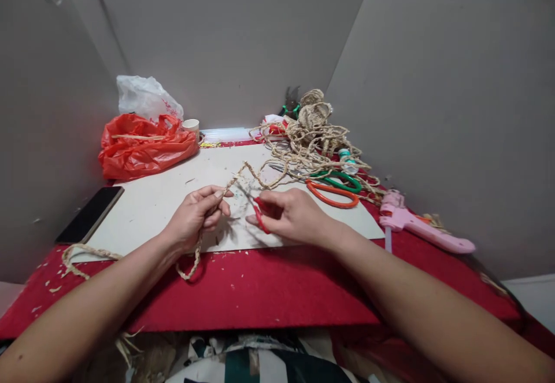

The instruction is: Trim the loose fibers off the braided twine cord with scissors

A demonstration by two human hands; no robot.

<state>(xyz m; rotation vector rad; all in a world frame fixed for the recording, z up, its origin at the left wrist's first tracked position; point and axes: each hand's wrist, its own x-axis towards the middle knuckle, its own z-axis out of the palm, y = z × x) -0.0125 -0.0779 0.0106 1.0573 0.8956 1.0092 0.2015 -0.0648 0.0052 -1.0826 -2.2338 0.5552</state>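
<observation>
My left hand [200, 209] pinches a braided straw rope [189, 271] between thumb and fingers over the white board. One length of the rope hangs below the hand, and another rises past the fingertips toward the tangled pile. My right hand [292, 215] is closed around the red handles of small scissors [262, 216]. Their blades point up and left to the rope just beyond my left fingertips. Whether the blades touch the rope I cannot tell.
Behind are a heap of straw rope [314, 131] and larger scissors with green and orange handles [333, 192]. A pink glue gun [420, 225] lies right. At left are a red plastic bag [145, 154], a paper cup [191, 125] and a phone [89, 215].
</observation>
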